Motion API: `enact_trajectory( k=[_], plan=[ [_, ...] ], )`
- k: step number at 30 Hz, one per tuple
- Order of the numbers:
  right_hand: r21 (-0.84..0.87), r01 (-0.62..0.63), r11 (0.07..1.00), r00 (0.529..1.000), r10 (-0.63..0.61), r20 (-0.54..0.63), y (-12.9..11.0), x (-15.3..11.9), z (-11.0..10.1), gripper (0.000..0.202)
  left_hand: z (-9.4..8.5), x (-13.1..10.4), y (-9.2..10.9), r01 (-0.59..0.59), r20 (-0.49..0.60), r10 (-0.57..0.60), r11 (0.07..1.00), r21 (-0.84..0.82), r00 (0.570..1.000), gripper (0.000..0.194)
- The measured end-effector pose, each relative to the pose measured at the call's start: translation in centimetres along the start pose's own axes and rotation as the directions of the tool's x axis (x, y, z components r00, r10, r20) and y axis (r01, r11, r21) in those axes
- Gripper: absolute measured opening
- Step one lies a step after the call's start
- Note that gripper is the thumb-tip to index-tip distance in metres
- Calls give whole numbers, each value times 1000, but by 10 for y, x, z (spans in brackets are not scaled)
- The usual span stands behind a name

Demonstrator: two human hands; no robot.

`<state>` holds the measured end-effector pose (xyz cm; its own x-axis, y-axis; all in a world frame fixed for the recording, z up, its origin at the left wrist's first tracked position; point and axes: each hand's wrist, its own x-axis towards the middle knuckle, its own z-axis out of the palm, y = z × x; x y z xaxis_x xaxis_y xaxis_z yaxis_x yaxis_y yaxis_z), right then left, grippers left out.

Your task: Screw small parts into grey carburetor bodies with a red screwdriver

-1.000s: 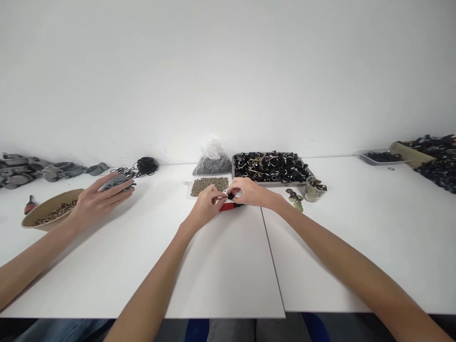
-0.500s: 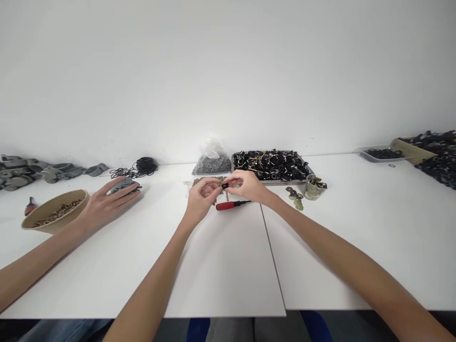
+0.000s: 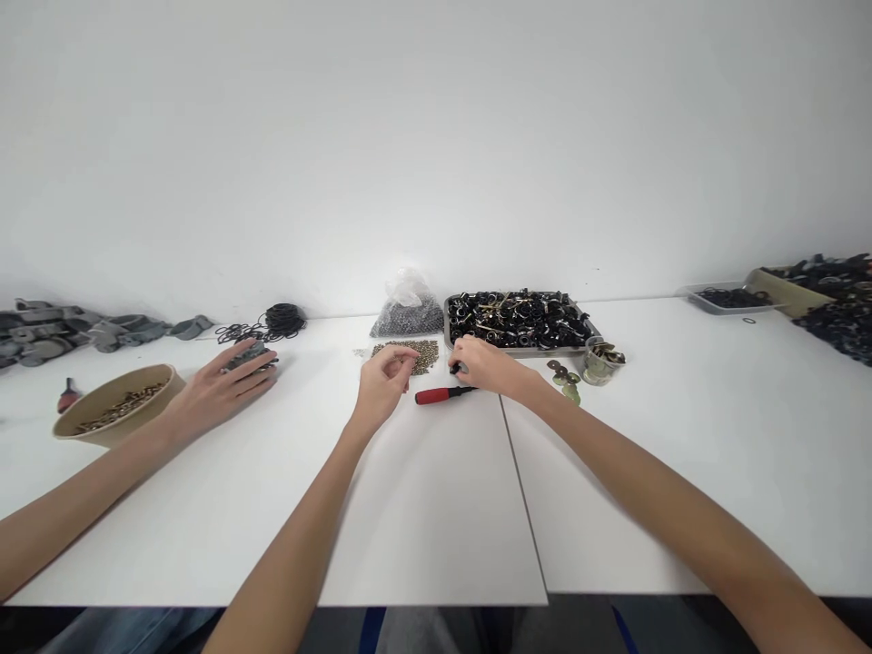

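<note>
My left hand is closed in a pinch in front of a pile of small brass-coloured pieces; what its fingertips hold, if anything, is too small to name. To its right, my right hand grips a small black part, near the front left corner of a tray full of black and metal parts. A red-handled screwdriver lies on the table just below and between my hands.
Another person's hand rests over grey parts at left, beside a beige bowl. A plastic bag stands at the back. Right of my right hand are metal discs and a clear cup. Black rings fill a tray.
My hands have moved apart. My right hand has gone right with the black part, away from my left fingertips. The brass-coloured pile shows more.
</note>
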<state>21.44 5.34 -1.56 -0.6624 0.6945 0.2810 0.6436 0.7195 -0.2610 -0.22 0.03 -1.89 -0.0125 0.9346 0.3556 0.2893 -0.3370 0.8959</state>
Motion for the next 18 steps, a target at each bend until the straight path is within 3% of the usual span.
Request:
enact_trajectory(
  k=[4, 8, 12, 18],
  plan=[
    [-51, 31, 998, 999, -30, 18, -1, -1, 8, 19, -3, 3, -9, -6, -13, 6, 1000, 19, 1000, 17],
    [-28, 25, 999, 1000, -25, -17, -4, -10, -4, 22, -5, 5, -15, -18, -25, 19, 999, 46, 1000, 15],
    [15, -17, 1000, 999, 17, -45, -7, -38, -20, 21, -5, 4, -15, -35, -19, 36, 997, 64, 999, 13],
    [56, -115, 992, 990, 119, -79, -3, -81, -23, 21, -1, 2, -12, -67, -5, 67, 994, 83, 998, 9]
  ],
)
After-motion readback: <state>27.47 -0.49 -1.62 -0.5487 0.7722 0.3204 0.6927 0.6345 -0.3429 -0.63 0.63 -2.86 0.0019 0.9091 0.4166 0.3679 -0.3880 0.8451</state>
